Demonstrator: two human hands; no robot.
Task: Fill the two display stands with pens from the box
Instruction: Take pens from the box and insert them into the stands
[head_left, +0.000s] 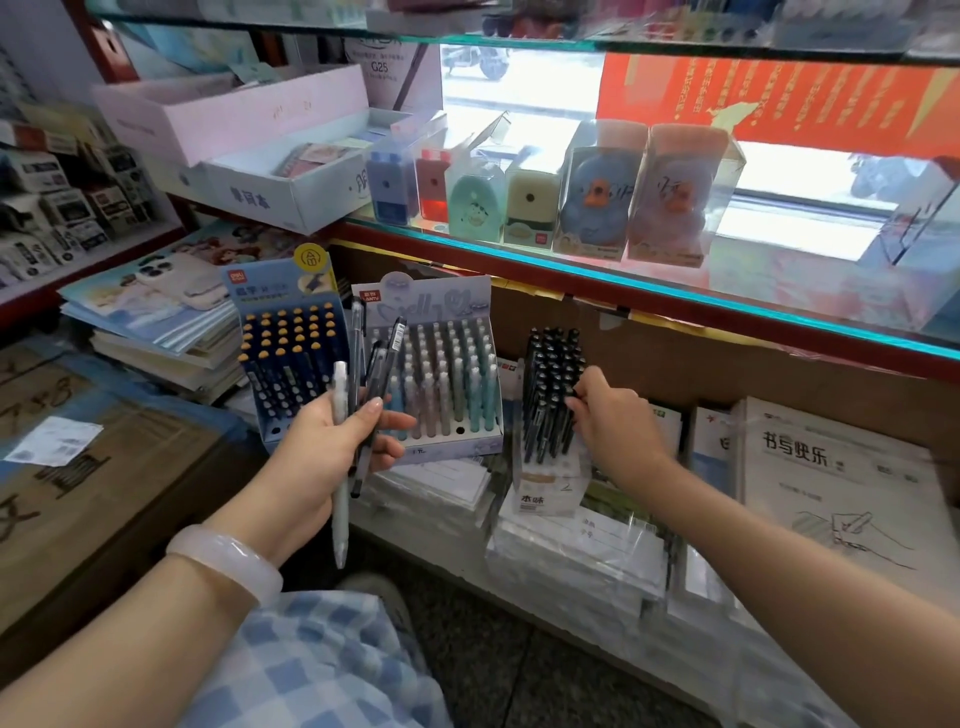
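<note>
My left hand grips a bunch of pens, one white and several black or clear, fanned upward in front of the stands. A dark blue display stand with yellow-capped pens stands at the left. Beside it a pale "Jelly" display stand holds rows of pastel pens. To the right, a white box is packed with upright black pens. My right hand reaches into the right side of those black pens, fingers curled among them.
Stacks of notebooks lie left of the stands, and wrapped exercise books lie to the right. A glass shelf above carries boxed pencil sharpeners. A cardboard carton sits at the lower left.
</note>
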